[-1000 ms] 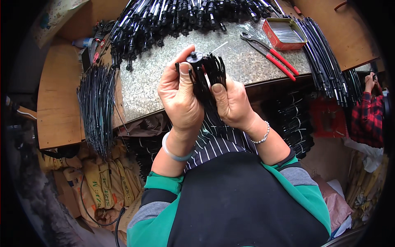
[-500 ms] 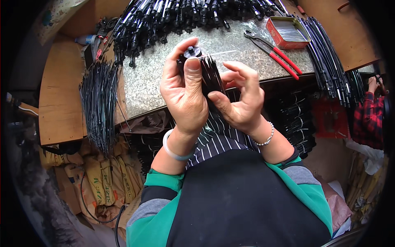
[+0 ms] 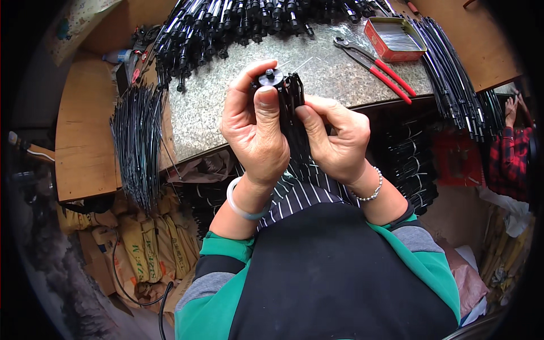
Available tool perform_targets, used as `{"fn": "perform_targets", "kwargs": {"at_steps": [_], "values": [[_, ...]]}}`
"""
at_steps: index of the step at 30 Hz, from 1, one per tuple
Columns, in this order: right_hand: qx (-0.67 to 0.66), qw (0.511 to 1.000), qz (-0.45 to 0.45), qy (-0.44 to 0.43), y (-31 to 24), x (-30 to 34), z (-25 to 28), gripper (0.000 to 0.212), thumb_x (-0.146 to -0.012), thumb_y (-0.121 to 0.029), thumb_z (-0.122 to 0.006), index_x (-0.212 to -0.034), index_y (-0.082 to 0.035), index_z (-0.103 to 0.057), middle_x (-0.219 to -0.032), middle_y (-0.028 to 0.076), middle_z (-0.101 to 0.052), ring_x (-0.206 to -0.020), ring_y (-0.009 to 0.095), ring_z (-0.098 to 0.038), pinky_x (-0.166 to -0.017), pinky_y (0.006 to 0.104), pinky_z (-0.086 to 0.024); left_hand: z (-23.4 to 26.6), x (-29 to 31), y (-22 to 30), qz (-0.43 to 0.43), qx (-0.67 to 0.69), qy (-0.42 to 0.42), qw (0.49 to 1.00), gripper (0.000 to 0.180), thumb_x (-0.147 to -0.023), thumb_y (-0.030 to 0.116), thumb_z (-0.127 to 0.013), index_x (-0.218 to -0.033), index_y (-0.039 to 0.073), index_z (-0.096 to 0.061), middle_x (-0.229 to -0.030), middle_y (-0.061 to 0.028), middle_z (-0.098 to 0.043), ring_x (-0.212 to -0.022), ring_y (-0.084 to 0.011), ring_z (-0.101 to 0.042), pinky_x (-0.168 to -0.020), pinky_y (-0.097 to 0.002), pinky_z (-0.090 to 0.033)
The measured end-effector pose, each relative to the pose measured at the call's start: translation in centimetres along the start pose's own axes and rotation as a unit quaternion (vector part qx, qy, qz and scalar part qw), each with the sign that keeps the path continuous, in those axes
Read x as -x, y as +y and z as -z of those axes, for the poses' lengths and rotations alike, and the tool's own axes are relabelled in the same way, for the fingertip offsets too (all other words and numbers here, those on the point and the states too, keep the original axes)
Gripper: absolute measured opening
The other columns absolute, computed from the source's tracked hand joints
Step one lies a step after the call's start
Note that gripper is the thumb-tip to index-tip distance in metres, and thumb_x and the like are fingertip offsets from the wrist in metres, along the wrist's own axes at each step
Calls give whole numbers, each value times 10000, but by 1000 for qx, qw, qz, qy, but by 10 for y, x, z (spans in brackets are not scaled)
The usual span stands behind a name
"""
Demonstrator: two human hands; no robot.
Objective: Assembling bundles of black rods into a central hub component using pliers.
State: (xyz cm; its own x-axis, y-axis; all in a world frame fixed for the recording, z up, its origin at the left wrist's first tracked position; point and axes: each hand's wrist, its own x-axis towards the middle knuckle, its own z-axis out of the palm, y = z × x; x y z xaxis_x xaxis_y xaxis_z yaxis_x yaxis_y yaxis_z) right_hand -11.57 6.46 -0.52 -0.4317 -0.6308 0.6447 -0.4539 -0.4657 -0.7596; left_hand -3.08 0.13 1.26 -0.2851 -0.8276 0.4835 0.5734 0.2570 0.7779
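Observation:
Upright in my left hand [image 3: 253, 122] is what looks like an umbrella frame [image 3: 270, 78], with a round black hub and a small knob on top. My left thumb presses its near side and the fingers curl behind it. Black ribs [image 3: 293, 93] hang in a bunch from beside the hub toward my lap. My right hand [image 3: 338, 136] pinches the outer ribs between thumb and forefinger, the other fingers folded in. A thin pale wire [image 3: 305, 63] juts out behind the rib tops; where it ends is hidden.
Black-and-silver shafts [image 3: 226, 25] pile up at the back of the speckled worktop [image 3: 198, 116]. Red-handled pliers [image 3: 377, 71] and a red tin [image 3: 395, 55] of thin wires lie right. Black rib bundles [image 3: 136, 144] hang at both sides. A co-worker's checked sleeve [image 3: 510, 158] shows far right.
My right fingers, spread apart before, have closed on the ribs in a pinch. The ribs are drawn up closer beside the hub. My left hand keeps its grip.

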Motion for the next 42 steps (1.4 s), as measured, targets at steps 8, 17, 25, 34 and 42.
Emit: {"fn": "perform_targets", "kwargs": {"at_steps": [8,17,25,34,42], "values": [[-12,1000,-18,-15,0,1,0,124,-816,15,-625,-932,57,-621,-829,106,-654,-755,108,-609,-656,223,-487,2,1,2,12,9,-9,1000,390,-918,267,-503,-1157,-42,-494,-910,-118,-628,-830,-162,-630,-747,-262,-515],[-315,930,-181,-48,12,2,2,99,-817,5,-631,-912,34,-632,-887,54,-615,-811,93,-558,-768,212,-447,10,-4,1,81,132,-31,988,426,-945,330,-426,-1146,-38,-496,-867,-156,-633,-796,-203,-644,-730,-307,-530],[-295,937,-186,-11,13,1,-12,173,-844,-153,-644,-897,7,-604,-772,20,-604,-713,72,-556,-635,209,-459,7,-4,-4,63,63,-4,996,462,-957,360,-387,-1150,-46,-494,-830,-142,-627,-749,-179,-630,-691,-284,-519],[-68,981,-145,-108,19,33,-17,555,-872,-543,-445,-900,2,-547,-638,143,-555,-573,255,-604,-533,324,-458,-14,-8,22,129,32,14,991,556,-935,410,-425,-1243,-52,-390,-820,-82,-570,-670,-149,-565,-642,-307,-486],[4,996,92,-10,17,5,-4,818,-702,-621,-596,-1227,-10,-456,-1034,127,-565,-910,262,-542,-776,351,-451,9,12,24,52,-180,-41,981,183,-821,6,-598,-1001,-15,-576,-780,-13,-578,-636,-38,-465,-571,-185,-397]]}}
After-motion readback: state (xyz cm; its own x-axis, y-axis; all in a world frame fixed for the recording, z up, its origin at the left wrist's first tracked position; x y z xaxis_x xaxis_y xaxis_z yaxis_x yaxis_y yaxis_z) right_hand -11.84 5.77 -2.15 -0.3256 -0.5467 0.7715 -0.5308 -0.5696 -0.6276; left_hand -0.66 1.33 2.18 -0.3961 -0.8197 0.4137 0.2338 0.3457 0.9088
